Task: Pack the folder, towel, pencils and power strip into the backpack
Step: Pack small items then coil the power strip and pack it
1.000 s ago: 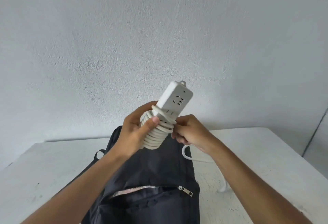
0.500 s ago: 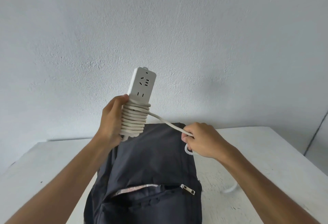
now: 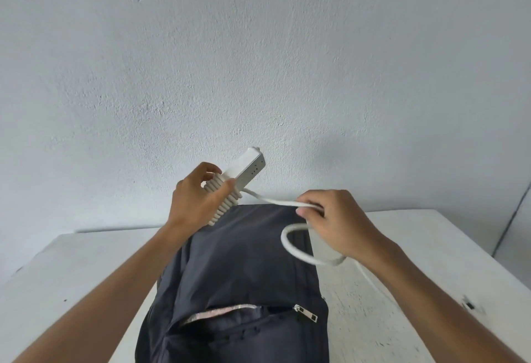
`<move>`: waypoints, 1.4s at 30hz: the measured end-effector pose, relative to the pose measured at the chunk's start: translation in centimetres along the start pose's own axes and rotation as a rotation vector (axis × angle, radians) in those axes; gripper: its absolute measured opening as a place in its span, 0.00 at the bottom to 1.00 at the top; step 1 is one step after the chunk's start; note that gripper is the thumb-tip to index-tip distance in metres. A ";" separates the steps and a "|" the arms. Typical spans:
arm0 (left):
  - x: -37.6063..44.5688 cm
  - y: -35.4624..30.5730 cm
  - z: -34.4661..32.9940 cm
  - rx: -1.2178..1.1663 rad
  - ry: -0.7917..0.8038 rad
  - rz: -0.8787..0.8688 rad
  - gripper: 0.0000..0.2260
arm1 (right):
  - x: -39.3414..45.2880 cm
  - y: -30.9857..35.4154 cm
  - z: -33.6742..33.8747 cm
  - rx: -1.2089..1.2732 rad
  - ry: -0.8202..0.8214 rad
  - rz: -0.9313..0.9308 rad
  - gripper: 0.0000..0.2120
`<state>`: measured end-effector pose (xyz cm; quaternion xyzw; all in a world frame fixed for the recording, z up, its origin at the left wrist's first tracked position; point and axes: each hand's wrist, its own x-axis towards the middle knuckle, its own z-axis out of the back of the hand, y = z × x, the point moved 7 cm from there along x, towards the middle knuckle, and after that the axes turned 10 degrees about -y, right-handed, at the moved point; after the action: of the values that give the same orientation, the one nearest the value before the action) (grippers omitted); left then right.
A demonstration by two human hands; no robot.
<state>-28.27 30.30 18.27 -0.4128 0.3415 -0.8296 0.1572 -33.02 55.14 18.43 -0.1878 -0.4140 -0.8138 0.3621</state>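
Since half a second ago, the left hand (image 3: 198, 198) has tilted the white power strip (image 3: 244, 171) toward the right of the frame, fingers curled round its coiled cord. The right hand (image 3: 336, 221) pinches the loose cord (image 3: 287, 243), whose far end runs hidden behind the wrist. The dark backpack (image 3: 244, 270) lies at center on the white table (image 3: 71, 270), its bottom cut off.

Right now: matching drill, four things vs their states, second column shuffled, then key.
1. left hand
2. right hand
3. backpack
4. zipper pull

A. lies flat on the white table
B. grips the power strip at its coiled turns
C. metal, at the front pocket's right end
D. pinches the loose cord

Pairs: 1-B, 2-D, 3-A, 4-C
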 end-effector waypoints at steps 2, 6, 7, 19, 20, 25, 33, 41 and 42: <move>-0.2 -0.9 -0.7 0.121 0.044 -0.095 0.22 | -0.4 1.9 -0.4 -0.028 0.015 0.099 0.06; -1.2 -2.5 -2.2 0.318 0.185 -0.294 0.21 | 0.6 3.5 0.7 0.020 -0.050 0.191 0.05; -1.7 -2.8 -2.6 0.343 0.243 -0.346 0.21 | 1.0 3.8 0.9 0.027 -0.056 0.223 0.05; -6.6 -5.4 -3.5 -0.316 0.622 -0.377 0.32 | 6.8 1.1 1.5 0.372 0.242 -0.059 0.09; -6.6 -5.3 -3.3 -0.351 0.620 -0.325 0.33 | 6.9 0.5 1.4 0.400 0.275 -0.104 0.09; -7.8 -5.9 -4.0 -0.476 0.756 -0.267 0.24 | 5.7 -1.2 -2.5 0.420 0.454 -0.210 0.08; -5.2 -4.9 -3.2 -0.707 0.374 0.066 0.30 | 2.6 -4.0 -6.2 0.676 0.476 -0.534 0.14; -3.9 -2.1 -3.5 -0.941 0.427 0.418 0.39 | 1.2 -3.7 -7.3 1.043 0.344 -0.794 0.07; -3.8 -1.9 -3.5 -0.948 0.431 0.429 0.40 | 1.1 -3.6 -7.2 1.012 0.327 -0.771 0.08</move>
<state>-28.70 35.28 15.93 -0.1808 0.7776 -0.6005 0.0461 -36.46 50.23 12.96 0.2936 -0.7230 -0.6080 0.1465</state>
